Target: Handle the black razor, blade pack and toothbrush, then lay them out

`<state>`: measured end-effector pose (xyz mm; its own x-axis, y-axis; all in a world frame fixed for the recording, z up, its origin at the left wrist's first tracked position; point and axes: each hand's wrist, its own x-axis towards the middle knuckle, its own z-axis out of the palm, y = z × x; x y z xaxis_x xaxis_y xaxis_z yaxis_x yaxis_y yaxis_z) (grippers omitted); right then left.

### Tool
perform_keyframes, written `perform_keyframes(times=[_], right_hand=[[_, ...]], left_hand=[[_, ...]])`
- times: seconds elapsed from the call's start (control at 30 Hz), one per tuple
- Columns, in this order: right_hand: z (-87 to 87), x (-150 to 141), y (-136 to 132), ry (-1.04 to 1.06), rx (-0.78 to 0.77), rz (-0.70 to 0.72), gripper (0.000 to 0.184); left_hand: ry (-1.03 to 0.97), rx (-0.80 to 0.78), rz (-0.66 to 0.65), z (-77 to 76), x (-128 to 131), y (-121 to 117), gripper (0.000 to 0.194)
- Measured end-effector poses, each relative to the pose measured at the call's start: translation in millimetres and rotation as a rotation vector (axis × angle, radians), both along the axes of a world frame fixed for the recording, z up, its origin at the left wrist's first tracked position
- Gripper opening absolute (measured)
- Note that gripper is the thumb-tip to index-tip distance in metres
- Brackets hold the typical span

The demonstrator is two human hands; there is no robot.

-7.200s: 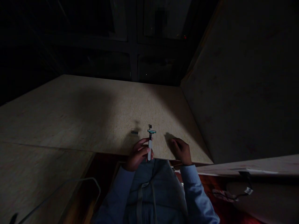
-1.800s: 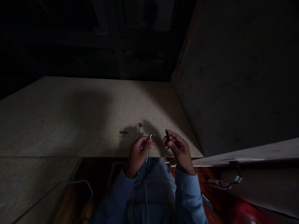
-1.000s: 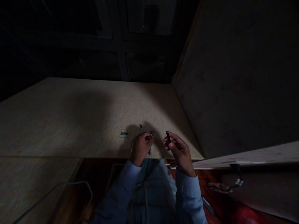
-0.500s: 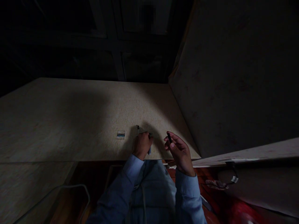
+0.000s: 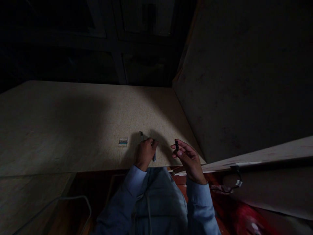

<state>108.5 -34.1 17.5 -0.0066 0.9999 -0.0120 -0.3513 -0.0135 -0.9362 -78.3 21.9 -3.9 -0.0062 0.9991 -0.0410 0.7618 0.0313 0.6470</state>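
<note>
1. Left hand [image 5: 144, 152]: back of hand up, fingers bent and pinched at the upper part of a slim grey-and-dark razor handle [image 5: 154, 157]. Lower end of handle shows past the thumb side, near the table's front edge. Upper end largely hidden by the fingers; whether the handle rests on the surface, cannot tell.
2. Right hand [image 5: 192, 161]: gripping a small black bar-shaped piece [image 5: 177, 145] between thumb and fingers; piece roughly upright in view, other fingers loosely curled. Hands well apart.
3. Small clear plastic case [image 5: 123, 142], teal-and-dark strip inside: lies on the table, to the left of the left hand, not touched.
4. Narrow light stick-like item with dark tip [image 5: 141, 133]: on the table just beyond the left hand; near part hidden by the hand.
5. Surface: pale, mottled tabletop [image 5: 97, 130], dimly lit, shadows around both hands. Dark patterned panel [image 5: 239, 91] at its right side.
6. Periphery: blue long sleeves [image 5: 200, 199] on both arms; grey cable [image 5: 58, 198] lower left; glossy red item [image 5: 246, 218] lower right, blurred, identity unclear.
</note>
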Motion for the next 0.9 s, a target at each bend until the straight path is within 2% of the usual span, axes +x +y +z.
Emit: perform_keyframes(times=[0.2,0.43,0.57,0.7,0.8,0.9], right_hand=[[-7.4,22,0,-0.124,-0.029,0.036,0.044],[-21.1,54,9,-0.361,-0.080,-0.035,0.056],[-20.4,61,12,-0.443,-0.066,-0.047,0.055],[-20.4,58,13,-0.472,-0.039,-0.058,0.056],[-21.6,49,13,-0.483,-0.017,-0.064,0.054],[-19.3,35,13,-0.480,0.003,-0.044,0.050]], left_hand=[[-0.206,0.253,0.058,-5.8,-33,-18,0.030],[-0.277,0.476,0.346,-35.9,-81,-27,0.034],[-0.302,0.464,0.396,-47.6,-90,-28,0.034],[-0.307,0.423,0.376,-50.7,-90,-26,0.037],[-0.230,0.355,0.349,-47.0,-85,-26,0.038],[-0.072,0.223,0.262,-36.1,-74,-26,0.035]])
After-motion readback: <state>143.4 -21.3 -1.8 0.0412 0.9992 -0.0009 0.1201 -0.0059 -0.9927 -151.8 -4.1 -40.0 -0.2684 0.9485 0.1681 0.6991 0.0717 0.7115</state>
